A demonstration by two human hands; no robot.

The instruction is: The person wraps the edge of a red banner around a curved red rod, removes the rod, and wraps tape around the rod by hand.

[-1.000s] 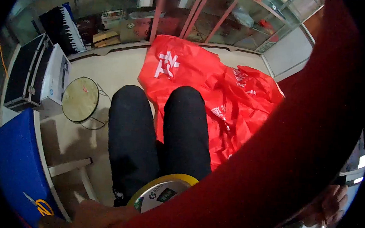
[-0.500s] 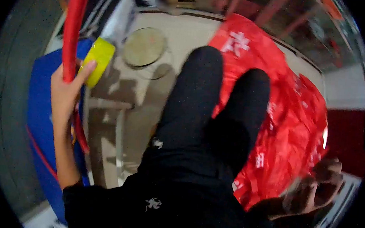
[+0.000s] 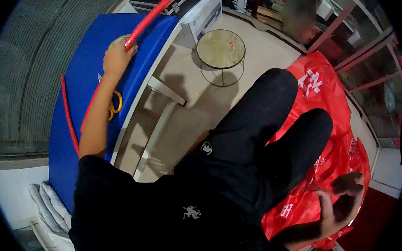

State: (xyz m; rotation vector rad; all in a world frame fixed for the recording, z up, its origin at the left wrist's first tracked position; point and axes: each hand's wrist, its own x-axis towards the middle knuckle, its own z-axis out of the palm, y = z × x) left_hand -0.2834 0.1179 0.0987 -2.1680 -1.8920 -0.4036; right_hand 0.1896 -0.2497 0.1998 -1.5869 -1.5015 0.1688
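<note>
My left hand [image 3: 116,61] is over the blue table top [image 3: 88,49], fingers closed round a long red tube [image 3: 156,15] that rises up and right. A roundish olive-yellow edge, seemingly the tape roll [image 3: 132,40], shows at its fingertips, partly hidden. Scissors with orange handles [image 3: 116,105] lie beside my left forearm, blades partly covered. Another red length [image 3: 68,113] rests on the blue surface to the left. My right hand [image 3: 339,205] is at the lower right above the red printed sheet [image 3: 321,73], fingers curved and apart, with nothing visible in them.
A round stool [image 3: 221,48] stands on the floor beyond the table's white leg [image 3: 156,134]. Behind it are a white box [image 3: 202,22] and a black case [image 3: 181,2]. Glass cabinets [image 3: 364,57] line the upper right. Grey rolled cloth [image 3: 51,208] sits lower left.
The view has swung leftward. My left hand, raised with the yellow tape roll and red tube half a second ago, is now lower over the blue table. My right hand stays at the lower right.
</note>
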